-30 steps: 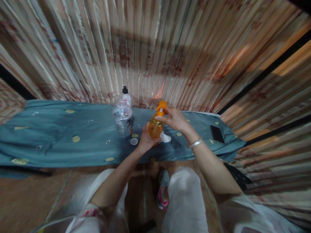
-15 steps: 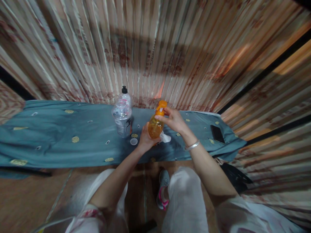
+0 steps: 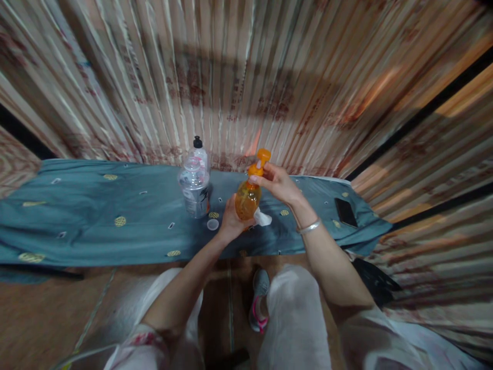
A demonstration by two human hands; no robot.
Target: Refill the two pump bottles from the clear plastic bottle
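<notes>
A rounded pump bottle (image 3: 247, 201) of clear amber plastic or liquid stands slightly tilted over the cloth. My left hand (image 3: 231, 222) is wrapped round its lower body from the left. On the right, my right hand (image 3: 284, 186), with a silver bangle at the wrist, pinches the orange pump head (image 3: 257, 167) around its collar. The pump's round top points up above the fingers. Beneath the bottle, partly hidden by it, lies a crumpled white tissue (image 3: 263, 218). A small clear round cap (image 3: 212, 224) rests just left of my left hand.
Left of the hands stands a clear plastic bottle (image 3: 196, 192), with a black-capped bottle (image 3: 198, 153) close behind it. A dark phone (image 3: 345, 211) lies toward the right end of the teal cloth (image 3: 84, 205). Pleated patterned curtains (image 3: 215, 77) hang behind and at the sides.
The orange pump top has risen and now stands taller above its collar. My right hand has shifted slightly up and right; my left hand keeps its hold.
</notes>
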